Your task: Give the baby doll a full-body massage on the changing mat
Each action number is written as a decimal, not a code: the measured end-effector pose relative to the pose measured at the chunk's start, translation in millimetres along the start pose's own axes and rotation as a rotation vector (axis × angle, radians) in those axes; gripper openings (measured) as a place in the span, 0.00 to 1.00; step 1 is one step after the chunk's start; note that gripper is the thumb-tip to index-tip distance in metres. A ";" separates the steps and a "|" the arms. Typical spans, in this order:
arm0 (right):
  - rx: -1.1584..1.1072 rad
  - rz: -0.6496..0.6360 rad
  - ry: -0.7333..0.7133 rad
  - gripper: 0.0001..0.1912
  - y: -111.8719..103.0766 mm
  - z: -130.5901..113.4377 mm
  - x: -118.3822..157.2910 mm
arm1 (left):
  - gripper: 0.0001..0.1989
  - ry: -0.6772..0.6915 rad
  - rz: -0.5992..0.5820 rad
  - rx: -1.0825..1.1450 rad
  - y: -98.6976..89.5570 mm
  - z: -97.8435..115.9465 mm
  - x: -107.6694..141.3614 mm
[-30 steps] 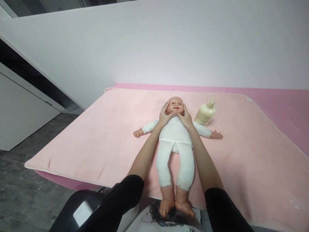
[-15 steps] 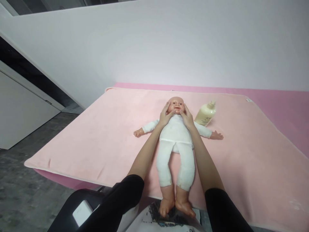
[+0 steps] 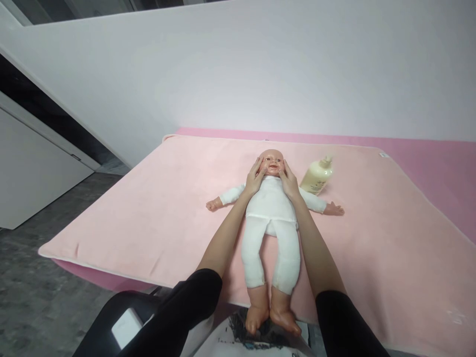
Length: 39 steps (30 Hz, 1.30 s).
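A baby doll with a white cloth body lies on its back, its head away from me and its feet at the near edge. My left hand rests along the left side of the doll's head, fingers stretched out and thumb on the cheek near the mouth. On the opposite cheek lies my right hand, its fingers likewise extended and its thumb beside the mouth. Both palms are mostly hidden against the doll. A pale yellow pump bottle leans just beyond the doll's arm on the right.
A light pink mat covers most of the darker pink surface. A white wall rises behind it. Grey floor shows at the left. A white device lies on a black seat at lower left.
Both thumbs have slid outward and slightly up, from the doll's chin onto its cheeks. The fingers stay at the sides of the head, and the doll and bottle have not moved.
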State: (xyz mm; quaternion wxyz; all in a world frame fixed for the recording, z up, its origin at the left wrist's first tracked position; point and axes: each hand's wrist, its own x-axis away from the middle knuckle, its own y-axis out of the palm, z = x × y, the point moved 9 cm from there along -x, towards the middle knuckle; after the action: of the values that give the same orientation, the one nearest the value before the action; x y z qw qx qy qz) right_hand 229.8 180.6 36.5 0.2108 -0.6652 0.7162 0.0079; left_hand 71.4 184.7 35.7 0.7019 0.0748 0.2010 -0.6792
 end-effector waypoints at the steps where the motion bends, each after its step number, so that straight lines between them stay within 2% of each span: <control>1: -0.001 -0.001 -0.001 0.42 0.1 -0.5 0.2 | 0.29 0.000 0.000 -0.002 0.0 -0.3 -0.3; 19: -0.091 0.029 -0.041 0.40 -3.6 3.9 -4.0 | 0.26 0.054 0.077 0.018 -6.7 -4.3 -4.7; 28: -0.113 0.120 -0.038 0.35 -13.1 9.7 -6.6 | 0.28 0.058 0.114 0.058 -9.9 -12.4 -5.9; 31: -0.148 0.145 -0.022 0.35 -13.7 11.9 -6.6 | 0.31 0.047 0.138 0.095 -12.0 -18.3 -5.3; 34: -0.192 0.105 -0.015 0.36 -7.1 11.2 -5.9 | 0.35 0.008 0.144 0.138 -11.2 -21.8 -3.8; 39: -0.164 0.058 0.007 0.44 -0.3 12.0 -3.6 | 0.48 -0.041 0.085 0.150 -2.1 -18.6 -2.4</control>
State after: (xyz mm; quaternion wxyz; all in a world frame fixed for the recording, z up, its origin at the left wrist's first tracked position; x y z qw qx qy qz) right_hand 233.7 187.5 26.8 0.1529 -0.6593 0.7328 0.0701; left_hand 66.0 193.8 20.1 0.7267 0.1218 0.1316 -0.6632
